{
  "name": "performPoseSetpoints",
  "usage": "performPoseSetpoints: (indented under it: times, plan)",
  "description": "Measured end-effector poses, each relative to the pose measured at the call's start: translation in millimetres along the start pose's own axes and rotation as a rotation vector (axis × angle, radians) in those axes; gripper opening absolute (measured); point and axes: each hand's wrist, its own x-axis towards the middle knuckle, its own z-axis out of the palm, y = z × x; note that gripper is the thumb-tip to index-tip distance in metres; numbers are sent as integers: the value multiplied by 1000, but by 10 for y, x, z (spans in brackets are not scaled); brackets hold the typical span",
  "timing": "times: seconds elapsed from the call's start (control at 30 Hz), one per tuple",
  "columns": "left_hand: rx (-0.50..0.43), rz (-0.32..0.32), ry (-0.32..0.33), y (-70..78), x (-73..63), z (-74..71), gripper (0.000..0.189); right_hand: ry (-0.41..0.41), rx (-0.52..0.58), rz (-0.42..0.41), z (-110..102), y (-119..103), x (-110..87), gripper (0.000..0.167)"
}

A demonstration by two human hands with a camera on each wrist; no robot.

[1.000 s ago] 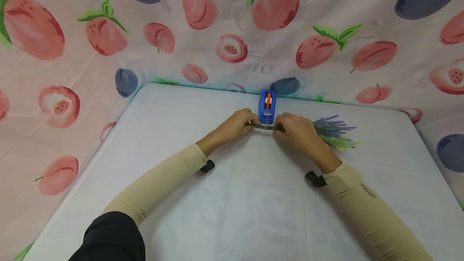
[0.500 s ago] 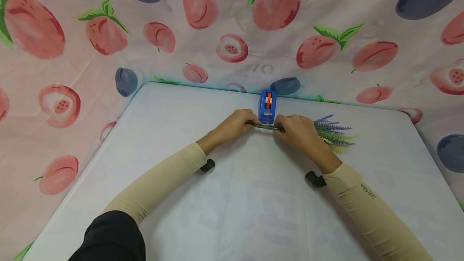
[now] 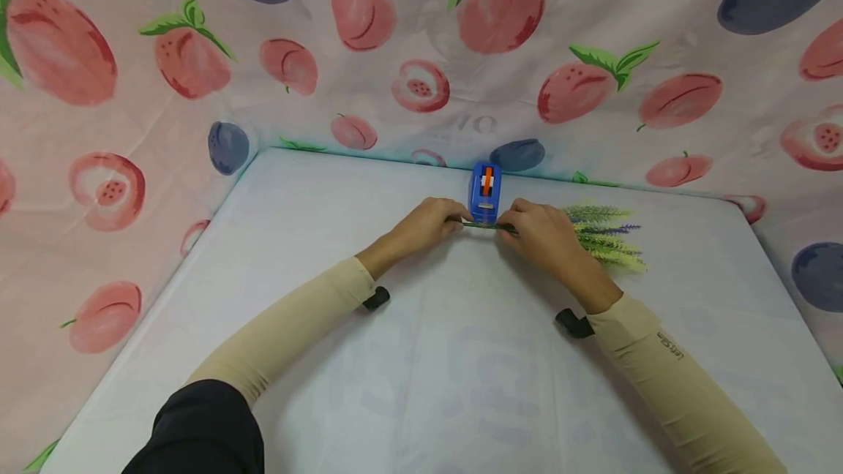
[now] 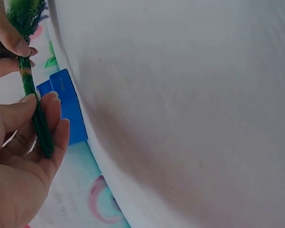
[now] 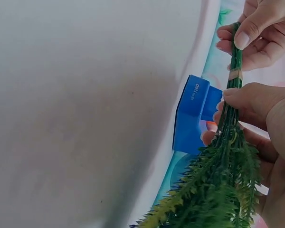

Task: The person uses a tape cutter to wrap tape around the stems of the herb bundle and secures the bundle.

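A bunch of artificial lavender (image 3: 602,236) lies sideways between the hands, its purple, green and yellow heads to the right. The left hand (image 3: 431,224) pinches the stem ends between thumb and fingers. Nearer the heads, the right hand (image 3: 543,236) pinches the same stems. Between the two hands, a tan band of tape (image 5: 235,74) circles the green stems (image 4: 42,126). Just behind the stems stands a blue tape dispenser (image 3: 484,192) with an orange roll core, its front end close to them.
A white-covered table (image 3: 421,357) spreads under both forearms. A fruit-print cloth (image 3: 369,101) rises directly behind the dispenser and along the left side. Black wrist cameras (image 3: 573,324) hang under the sleeves.
The lavender bunch has turned about its stems, so more green and yellow heads show and fewer purple ones. Both hands stay in nearly the same place; the dispenser has not moved.
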Motion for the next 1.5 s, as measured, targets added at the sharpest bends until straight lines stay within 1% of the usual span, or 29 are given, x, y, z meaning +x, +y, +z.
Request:
performPoseSetpoints:
  times: [0.1,0.2,0.37,0.67,0.93,1.1,1.2,1.27,1.37,1.5]
  plan:
    - [-28,-30,8,-2,1,-1,19,22,-1,-20,-5,10,13,19]
    - [-49,-47,11,-5,7,0,16,41,8,-29,-5,17,24,18]
    - [-49,-43,10,-10,23,0,14,39,26,-32,8,24,32,16]
    - [7,-6,7,-4,90,9,13,-18,34,-16,8,24,70,12]
    - [107,-12,-9,-3,105,29,10,-50,56,-11,28,18,113,12]
    - [110,-13,-1,-25,93,32,11,-69,45,7,31,-4,134,14]
    - [119,-11,-2,-31,87,28,12,-75,14,-5,36,-7,144,14]
    - [151,-7,-9,-29,84,26,14,-86,-1,-18,46,-5,152,15]
    - [236,-1,-27,2,71,13,17,-107,-13,-30,67,0,159,18]
    - [374,37,-42,49,66,7,19,-150,-3,5,89,0,171,23]
